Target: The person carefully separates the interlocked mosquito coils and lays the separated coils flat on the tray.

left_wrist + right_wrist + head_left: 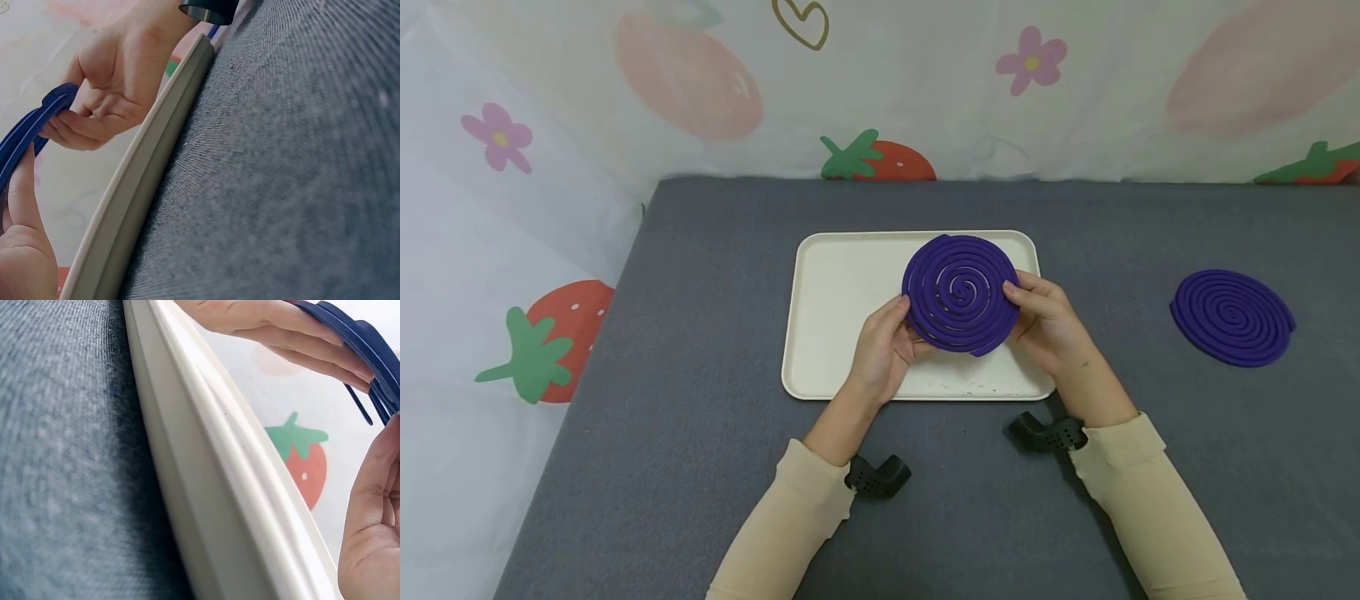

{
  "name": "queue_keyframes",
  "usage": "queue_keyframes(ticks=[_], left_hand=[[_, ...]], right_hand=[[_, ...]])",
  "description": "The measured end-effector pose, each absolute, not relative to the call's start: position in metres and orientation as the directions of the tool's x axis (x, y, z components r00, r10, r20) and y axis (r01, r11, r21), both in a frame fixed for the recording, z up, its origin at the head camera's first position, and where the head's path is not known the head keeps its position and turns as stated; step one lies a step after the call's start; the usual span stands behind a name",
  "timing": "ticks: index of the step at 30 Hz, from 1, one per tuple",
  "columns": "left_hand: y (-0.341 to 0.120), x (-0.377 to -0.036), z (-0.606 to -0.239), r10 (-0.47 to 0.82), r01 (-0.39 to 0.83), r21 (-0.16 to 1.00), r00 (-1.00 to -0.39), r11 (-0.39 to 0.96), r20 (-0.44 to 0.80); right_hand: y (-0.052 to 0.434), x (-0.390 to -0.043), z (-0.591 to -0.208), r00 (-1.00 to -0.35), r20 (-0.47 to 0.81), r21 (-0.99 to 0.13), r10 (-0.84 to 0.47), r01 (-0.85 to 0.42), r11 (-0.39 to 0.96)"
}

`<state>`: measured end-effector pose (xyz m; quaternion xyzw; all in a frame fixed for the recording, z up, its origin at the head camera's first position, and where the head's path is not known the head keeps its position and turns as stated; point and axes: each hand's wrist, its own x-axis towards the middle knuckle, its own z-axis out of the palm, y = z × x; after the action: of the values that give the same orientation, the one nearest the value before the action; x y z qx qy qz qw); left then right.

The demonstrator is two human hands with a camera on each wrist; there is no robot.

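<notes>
A purple mosquito coil (955, 321), a flat spiral disc with narrow gaps between its turns, is held by both hands over the cream tray (842, 333). My left hand (880, 346) grips its left edge, thumb on top and fingers beneath. At the opposite edge my right hand (1051, 323) pinches it between thumb and fingers. In the right wrist view the coil (356, 337) is seen edge-on, with a thin strand hanging below the rest. Most of the fingers under it are hidden in the head view.
Another purple mosquito coil (1232, 318) lies flat on the grey cloth-covered table (1150, 233), right of the tray. Small dark crumbs dot the tray's front right part. A white curtain (895, 75) printed with strawberries and flowers hangs behind the table and along its left side.
</notes>
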<state>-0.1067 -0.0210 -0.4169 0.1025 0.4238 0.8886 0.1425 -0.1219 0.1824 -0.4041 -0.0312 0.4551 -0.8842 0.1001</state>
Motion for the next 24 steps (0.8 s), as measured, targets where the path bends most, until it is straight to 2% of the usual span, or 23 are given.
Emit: queue_keyframes(ticks=[24], left_hand=[[-0.0214, -0.1070, -0.4166, 0.394, -0.195, 0.796, -0.917, -0.573, 0.060]], right_hand=[[0.1833, -0.1219, -0.4043, -0.981, -0.055, -0.803, -0.187, 0.154, -0.576]])
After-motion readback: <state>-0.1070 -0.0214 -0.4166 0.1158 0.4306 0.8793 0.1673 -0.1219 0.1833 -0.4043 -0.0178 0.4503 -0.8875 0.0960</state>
